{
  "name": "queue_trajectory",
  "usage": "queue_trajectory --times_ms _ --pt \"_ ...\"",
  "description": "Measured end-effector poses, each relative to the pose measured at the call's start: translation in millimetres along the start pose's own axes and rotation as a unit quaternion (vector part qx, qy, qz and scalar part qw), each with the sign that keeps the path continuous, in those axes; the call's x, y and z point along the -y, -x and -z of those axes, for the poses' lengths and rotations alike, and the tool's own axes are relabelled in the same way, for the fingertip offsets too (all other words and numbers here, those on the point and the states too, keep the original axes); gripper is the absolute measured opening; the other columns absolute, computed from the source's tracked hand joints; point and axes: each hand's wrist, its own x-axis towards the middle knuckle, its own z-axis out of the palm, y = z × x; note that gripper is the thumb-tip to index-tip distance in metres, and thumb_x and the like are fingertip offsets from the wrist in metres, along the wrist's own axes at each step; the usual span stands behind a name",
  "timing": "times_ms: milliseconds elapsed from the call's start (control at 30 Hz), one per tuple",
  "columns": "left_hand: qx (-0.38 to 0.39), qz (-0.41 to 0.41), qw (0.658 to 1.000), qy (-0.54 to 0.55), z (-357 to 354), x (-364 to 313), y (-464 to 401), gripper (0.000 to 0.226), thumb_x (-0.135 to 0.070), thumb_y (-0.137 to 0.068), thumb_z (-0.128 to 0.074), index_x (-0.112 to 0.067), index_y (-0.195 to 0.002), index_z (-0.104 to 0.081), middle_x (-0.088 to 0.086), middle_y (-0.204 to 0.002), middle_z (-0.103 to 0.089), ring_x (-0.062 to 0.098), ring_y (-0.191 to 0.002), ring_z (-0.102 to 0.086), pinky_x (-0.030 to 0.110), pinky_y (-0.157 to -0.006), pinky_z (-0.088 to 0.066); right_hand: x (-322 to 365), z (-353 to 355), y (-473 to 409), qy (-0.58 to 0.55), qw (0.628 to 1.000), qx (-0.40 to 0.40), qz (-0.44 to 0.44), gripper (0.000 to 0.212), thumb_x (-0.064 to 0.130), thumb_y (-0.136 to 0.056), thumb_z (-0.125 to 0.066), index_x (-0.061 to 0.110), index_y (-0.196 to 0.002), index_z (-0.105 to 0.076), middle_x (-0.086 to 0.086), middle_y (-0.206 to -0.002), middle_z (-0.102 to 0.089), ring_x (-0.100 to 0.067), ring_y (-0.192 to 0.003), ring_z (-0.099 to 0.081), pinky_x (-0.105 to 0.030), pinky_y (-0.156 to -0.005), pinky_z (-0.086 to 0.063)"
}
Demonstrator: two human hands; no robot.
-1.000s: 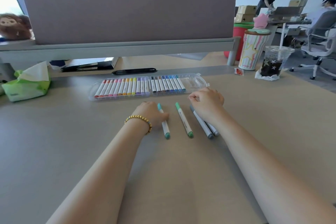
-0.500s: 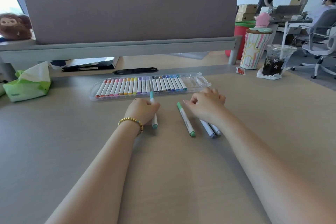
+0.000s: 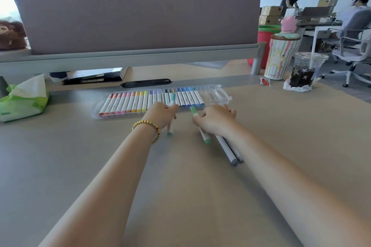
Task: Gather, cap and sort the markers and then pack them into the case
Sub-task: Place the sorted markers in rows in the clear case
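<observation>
Both hands have moved up the table toward the case since a second ago: the left hand [image 3: 163,115], then resting beside the teal marker [image 3: 172,100], now holds it in curled fingers, lifted, its cap end over the row of markers in the case [image 3: 218,97]. The right hand [image 3: 215,120] has slid left and now grips the green marker [image 3: 204,136], whose far cap pokes out beyond the fingers

From the head camera, the clear case lies open across the table [image 3: 281,146], its right end bare. Two grey markers [image 3: 230,152] lie side by side just right of the green one, their upper ends hidden under the right wrist. Behind the case lie a black flat object [image 3: 145,83], a tissue pack [image 3: 24,96] at left, a striped tumbler [image 3: 278,57] and an iced drink cup [image 3: 305,70] at right. A grey divider panel [image 3: 136,20] blocks the view beyond

The left hand covers most of the teal marker's barrel. The markers are white with coloured caps, sorted red through purple, then greys and blues
</observation>
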Motion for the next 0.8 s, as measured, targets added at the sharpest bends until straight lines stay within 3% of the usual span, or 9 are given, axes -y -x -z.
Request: queue_trajectory --times_ms 67,167,267,367,467,533,633,733,800 --pt "0.023 0.005 0.999 0.039 1 -10 -9 0.045 -0.042 -0.095 -0.043 -0.011 -0.065 -0.056 0.000 -0.052 -0.038 0.013 -0.045 -0.032 0.021 -0.045 -0.032 -9 7 -14 -0.063 0.998 0.007 -0.017 0.041 0.042 -0.089 -0.043 0.016 -0.058 -0.042 -0.003 -0.090 -0.053 -0.029 -0.117 -0.042 -0.036 -0.084 -0.025" --pt "0.036 0.009 0.996 0.078 -1 -22 -26 0.047 -0.047 -0.094 -0.043 -0.009 -0.068 -0.054 0.001 -0.054 -0.041 0.014 -0.046 -0.034 0.022 -0.048 -0.034 -28 14 -32 -0.121 0.992 0.000 -0.046 0.039 0.042 -0.092 -0.043 0.015 -0.066 -0.054 -0.005 -0.104 -0.061 -0.028 -0.119 -0.042 -0.036 -0.092 -0.028" --pt "0.075 0.036 0.986 0.146 -4 -32 -42 0.037 -0.038 -0.097 -0.042 -0.010 -0.075 -0.052 0.001 -0.058 -0.042 0.012 -0.047 -0.037 0.021 -0.047 -0.040 -50 12 -56 -0.199 0.977 -0.018 -0.078 0.040 0.046 -0.087 -0.045 0.017 -0.059 -0.046 -0.005 -0.085 -0.056 -0.026 -0.103 -0.049 -0.036 -0.088 -0.033" --pt "0.132 0.054 0.961 0.237 -8 -42 -58 0.025 -0.024 -0.098 -0.045 -0.009 -0.079 -0.051 0.003 -0.065 -0.043 0.011 -0.052 -0.042 0.021 -0.048 -0.051 -60 11 -79 -0.258 0.961 -0.053 -0.085 0.040 0.052 -0.073 -0.044 0.015 -0.061 -0.057 -0.007 -0.080 -0.061 -0.031 -0.103 -0.056 -0.041 -0.095 -0.041" --pt "0.149 0.038 0.950 0.273 -11 -51 -77 0.025 -0.021 -0.098 -0.046 -0.006 -0.078 -0.051 0.004 -0.065 -0.045 0.008 -0.043 -0.048 0.018 -0.044 -0.052 -64 15 -98 -0.268 0.957 -0.070 -0.085 0.039 0.041 -0.087 -0.046 0.017 -0.056 -0.047 -0.002 -0.067 -0.048 -0.025 -0.088 -0.046 -0.035 -0.082 -0.035" --pt "0.119 0.020 0.969 0.216 -12 -58 -90 0.028 -0.028 -0.097 -0.047 -0.007 -0.080 -0.054 0.002 -0.067 -0.047 0.007 -0.049 -0.049 0.019 -0.047 -0.048 -65 17 -111 -0.279 0.953 -0.082 -0.088 0.043 0.038 -0.091 -0.046 0.017 -0.053 -0.039 0.001 -0.060 -0.038 -0.022 -0.083 -0.038 -0.035 -0.074 -0.027" --pt "0.057 -0.029 0.998 0.012 -22 -64 -110 0.040 -0.040 -0.098 -0.038 -0.006 -0.094 -0.058 0.001 -0.070 -0.049 0.011 -0.062 -0.046 0.023 -0.059 -0.043 -64 18 -125 -0.299 0.942 -0.115 -0.100 0.043 0.038 -0.092 -0.044 0.018 -0.054 -0.038 0.000 -0.062 -0.042 -0.024 -0.083 -0.041 -0.036 -0.074 -0.030" --pt "0.023 -0.066 0.983 -0.172 -41 -66 -127 0.054 -0.046 -0.098 -0.029 -0.004 -0.108 -0.061 0.012 -0.095 -0.062 0.026 -0.091 -0.056 0.033 -0.087 -0.042 -65 13 -131 -0.313 0.923 -0.180 -0.133 0.043 0.039 -0.092 -0.043 0.017 -0.056 -0.043 -0.003 -0.074 -0.053 -0.030 -0.096 -0.052 -0.038 -0.082 -0.038" --pt "0.014 -0.062 0.969 -0.239 -57 -65 -137 0.056 -0.046 -0.098 -0.026 -0.006 -0.112 -0.061 0.014 -0.113 -0.060 0.028 -0.110 -0.049 0.036 -0.097 -0.032 -67 7 -133 -0.287 0.928 -0.198 -0.130 0.045 0.040 -0.093 -0.042 0.017 -0.055 -0.043 -0.004 -0.078 -0.054 -0.031 -0.098 -0.052 -0.036 -0.080 -0.037"
